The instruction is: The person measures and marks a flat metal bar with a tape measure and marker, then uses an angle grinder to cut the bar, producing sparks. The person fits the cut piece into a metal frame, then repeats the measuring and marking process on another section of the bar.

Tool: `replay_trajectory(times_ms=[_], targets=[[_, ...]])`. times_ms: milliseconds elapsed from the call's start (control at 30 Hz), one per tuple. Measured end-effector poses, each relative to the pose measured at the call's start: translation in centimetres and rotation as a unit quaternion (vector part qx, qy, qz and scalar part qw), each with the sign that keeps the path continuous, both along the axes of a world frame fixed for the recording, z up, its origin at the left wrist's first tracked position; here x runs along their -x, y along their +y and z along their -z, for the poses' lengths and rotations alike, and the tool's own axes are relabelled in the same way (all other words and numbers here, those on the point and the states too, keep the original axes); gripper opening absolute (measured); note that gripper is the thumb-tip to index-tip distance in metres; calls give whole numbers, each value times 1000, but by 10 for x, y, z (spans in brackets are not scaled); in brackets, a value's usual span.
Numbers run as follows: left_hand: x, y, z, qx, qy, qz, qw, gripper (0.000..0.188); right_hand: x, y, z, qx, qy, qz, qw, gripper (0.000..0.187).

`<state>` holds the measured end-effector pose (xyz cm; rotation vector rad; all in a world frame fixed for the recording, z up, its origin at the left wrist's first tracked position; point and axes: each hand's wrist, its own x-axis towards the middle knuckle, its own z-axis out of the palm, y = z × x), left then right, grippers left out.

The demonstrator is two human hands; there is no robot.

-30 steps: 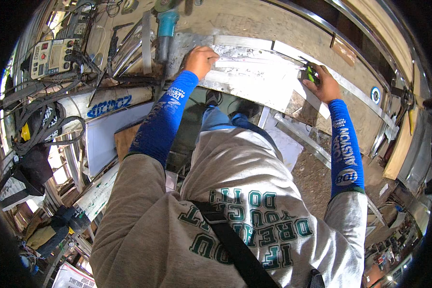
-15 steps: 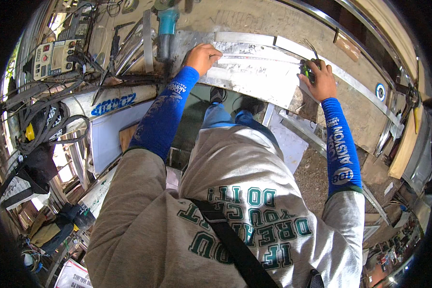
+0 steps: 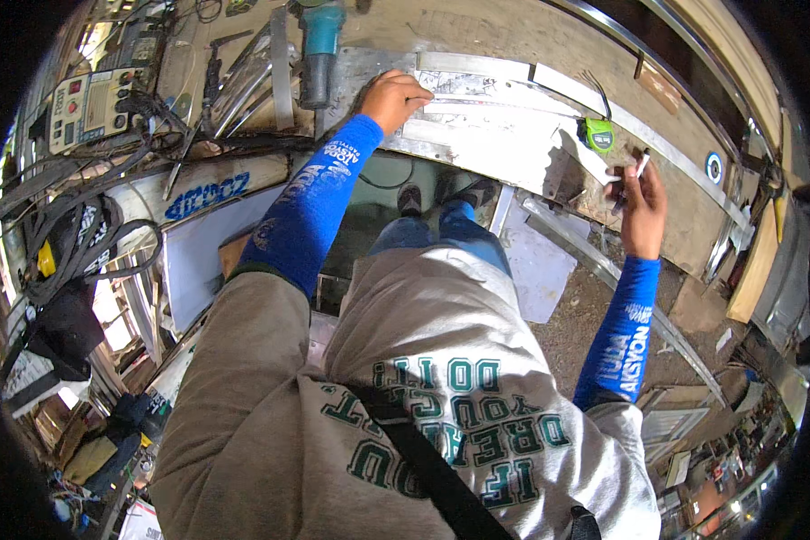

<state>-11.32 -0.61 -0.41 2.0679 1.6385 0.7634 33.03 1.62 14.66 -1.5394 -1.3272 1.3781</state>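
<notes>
A green tape measure [image 3: 596, 134] rests on the bench, its blade [image 3: 513, 101] drawn out to the left across a bright metal sheet [image 3: 486, 139]. My left hand [image 3: 394, 101] is closed at the blade's far left end, pinching it against the sheet's surface. Right of the tape case, my right hand [image 3: 639, 202] is raised over the bench edge, closed on a slim white pen-like stick [image 3: 643, 165]. Nothing of that hand touches the tape case. A flat metal bar [image 3: 477, 67] lies along the sheet's far side.
A teal angle grinder [image 3: 320, 45] lies beyond my left hand. Farther left are a control box [image 3: 90, 110] with knobs and tangled black cables [image 3: 54, 225]. A roll of tape [image 3: 714, 168] sits at the right; a long metal profile [image 3: 594, 261] slants below the bench.
My right hand has let go of the tape measure, moved toward me and to the right, and now holds the white stick. My left hand stays at the blade's end.
</notes>
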Motion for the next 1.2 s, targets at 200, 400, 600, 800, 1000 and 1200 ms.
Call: replay_trajectory(times_ms=[200, 400, 600, 800, 1000, 1200], targets=[[-1, -5, 6, -46, -20, 19, 999, 25, -14, -39, 54, 167, 106, 81, 977, 30], [3, -7, 15, -85, -9, 35, 996, 36, 53, -66, 74, 165, 295, 73, 938, 40], [7, -8, 18, -86, -6, 21, 996, 38, 108, -70, 103, 107, 357, 102, 923, 21], [4, -7, 17, -75, -19, 13, 997, 37, 124, -66, 118, 135, 519, 148, 831, 13], [4, -5, 13, -61, -29, 27, 997, 26, 148, -49, 102, 137, 440, 207, 863, 30], [3, -6, 13, -72, -1, 17, 997, 34, 142, -37, 117, 70, 494, 129, 857, 32]])
